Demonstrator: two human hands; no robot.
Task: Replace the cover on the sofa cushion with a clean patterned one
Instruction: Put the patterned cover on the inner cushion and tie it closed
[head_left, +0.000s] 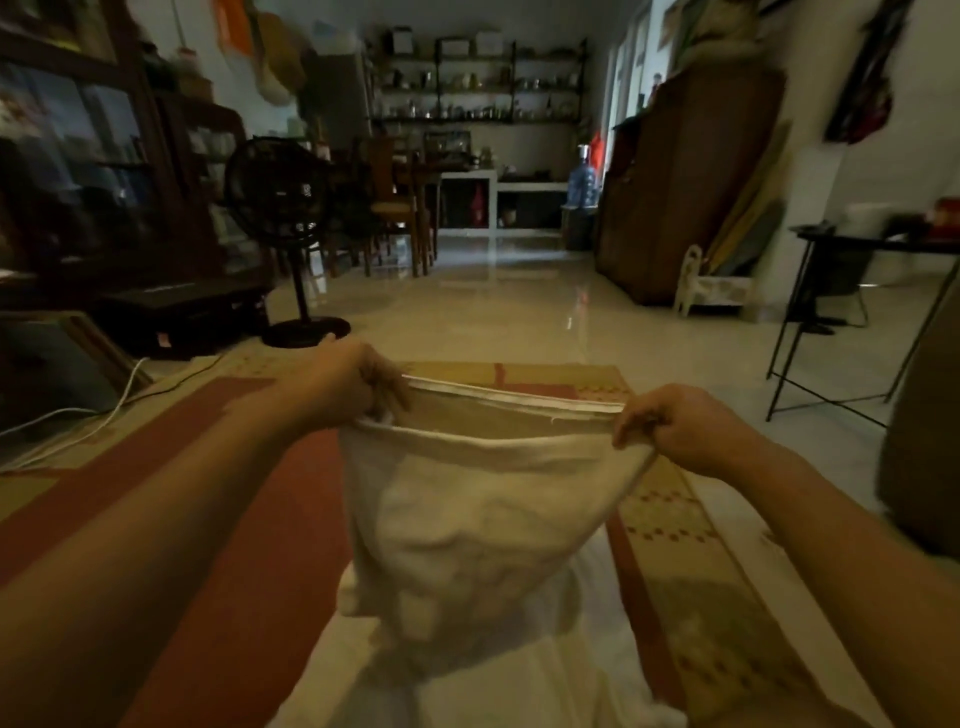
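The red-and-tan patterned woven floor mat (675, 519) runs lengthwise away from the person. Above it, directly in front of the person, hangs the plain cream cloth cushion cover (467, 519), with its mouth up and its body dropping straight down. The mouth's long axis runs left to right, and its near and far hems are parted. Beneath the cover lies a pale white mass of cloth (467, 686); whether this is the cushion cannot be told. The left hand (353, 384) pinches the left corner of the mouth and sits slightly higher and farther off. The right hand (670, 426) grips the right corner. The hands stand well apart, each clamped on the cover. Judgement: any filling must enter from above, between the hems.
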